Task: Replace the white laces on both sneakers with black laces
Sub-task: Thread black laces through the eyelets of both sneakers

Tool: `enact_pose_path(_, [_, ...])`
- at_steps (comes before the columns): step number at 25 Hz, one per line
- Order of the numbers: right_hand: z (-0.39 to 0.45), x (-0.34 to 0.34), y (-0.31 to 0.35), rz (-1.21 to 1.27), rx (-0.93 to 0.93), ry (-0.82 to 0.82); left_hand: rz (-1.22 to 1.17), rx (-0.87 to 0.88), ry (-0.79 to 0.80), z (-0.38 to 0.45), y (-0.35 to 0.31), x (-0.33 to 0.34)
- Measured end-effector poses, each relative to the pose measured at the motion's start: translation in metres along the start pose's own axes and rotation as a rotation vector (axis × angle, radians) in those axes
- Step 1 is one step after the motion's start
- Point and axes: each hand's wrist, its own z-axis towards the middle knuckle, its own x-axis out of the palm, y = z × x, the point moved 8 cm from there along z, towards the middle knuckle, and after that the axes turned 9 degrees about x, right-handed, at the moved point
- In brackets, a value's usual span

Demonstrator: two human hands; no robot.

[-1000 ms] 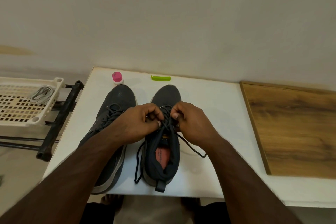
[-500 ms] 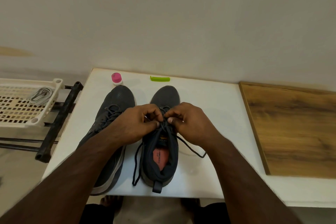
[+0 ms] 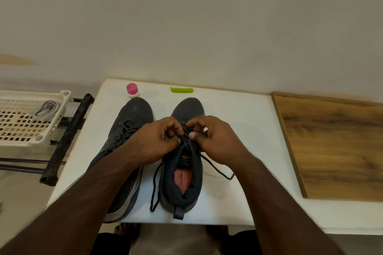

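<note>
Two dark grey sneakers stand side by side on the white table (image 3: 244, 122), toes toward the wall. The left sneaker (image 3: 132, 118) carries a tied black lace. Over the tongue of the right sneaker (image 3: 186, 184), my left hand (image 3: 157, 143) and my right hand (image 3: 215, 141) meet, and each pinches the black lace (image 3: 154, 188) there. One loose end hangs down the shoe's left side; the other trails right across the table. The white laces (image 3: 45, 109) lie bundled in the cream basket (image 3: 24, 128) at the left.
A pink-capped bottle (image 3: 132, 90) and a green clip (image 3: 182, 89) sit near the wall at the table's back edge. A wooden board (image 3: 339, 147) covers the surface to the right. A black metal rack (image 3: 66, 143) holds the basket left of the table.
Both hands have shifted slightly toward the shoe's toe and drawn closer together over the lace. The left loose end has slid a little along the shoe's side.
</note>
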Motion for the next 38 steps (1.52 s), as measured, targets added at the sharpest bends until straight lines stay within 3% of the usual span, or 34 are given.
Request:
enact_pose_path(4, [0.0, 0.003, 0.0, -0.154, 0.019, -0.083, -0.001, 0.004, 0.016, 0.0, -0.001, 0.001])
enact_pose_path(8, [0.001, -0.001, -0.009, 0.1, 0.104, -0.088, 0.002, -0.007, 0.025, 0.0, -0.001, 0.003])
enact_pose_path(11, [0.002, 0.0, -0.005, 0.071, 0.03, -0.002, 0.003, -0.02, 0.018, 0.0, 0.0, 0.002])
enact_pose_path(15, [0.003, 0.003, -0.004, -0.02, 0.006, -0.068, 0.023, -0.019, 0.014, 0.0, -0.002, 0.002])
enact_pose_path(18, [0.003, 0.001, -0.012, 0.093, 0.084, -0.106, 0.022, -0.027, 0.017, 0.0, -0.003, 0.001])
enact_pose_path(22, [0.004, 0.002, -0.02, 0.263, 0.129, 0.006, 0.002, -0.049, -0.005, 0.0, -0.001, 0.002])
enact_pose_path(25, [0.006, 0.0, -0.025, 0.383, 0.189, -0.001, 0.085, -0.031, -0.098, 0.004, -0.002, -0.002])
enact_pose_path(34, [0.01, 0.006, -0.025, 0.257, 0.142, -0.014, 0.318, 0.107, -0.09, 0.015, -0.011, 0.009])
enact_pose_path(38, [0.009, 0.009, -0.023, 0.204, 0.111, -0.006, 0.129, -0.08, -0.154, 0.013, 0.009, 0.003])
